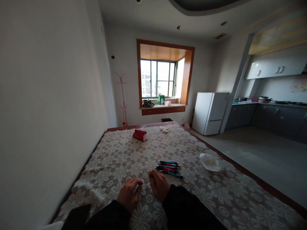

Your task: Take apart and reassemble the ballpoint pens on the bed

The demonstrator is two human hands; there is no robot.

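Note:
On the flowered tablecloth [121,174] lies a group of several pens [169,167], side by side, with teal, red and black barrels. My right hand [159,186] is closed in a loose fist just in front of the pens, at their left end. What its fingers hold, if anything, is hidden. To its left, a small gap away, my left hand [129,192] rests low over the cloth with curled fingers. A small bluish-grey patch shows by its thumb side, too unclear to name.
A red tissue pack [139,135] lies farther back, with a crumpled white scrap [164,130] to its right. White crumpled tissue [210,162] lies right of the pens. A dark flat object [76,217] is at the near left. The wall [59,95] runs along the table's left side.

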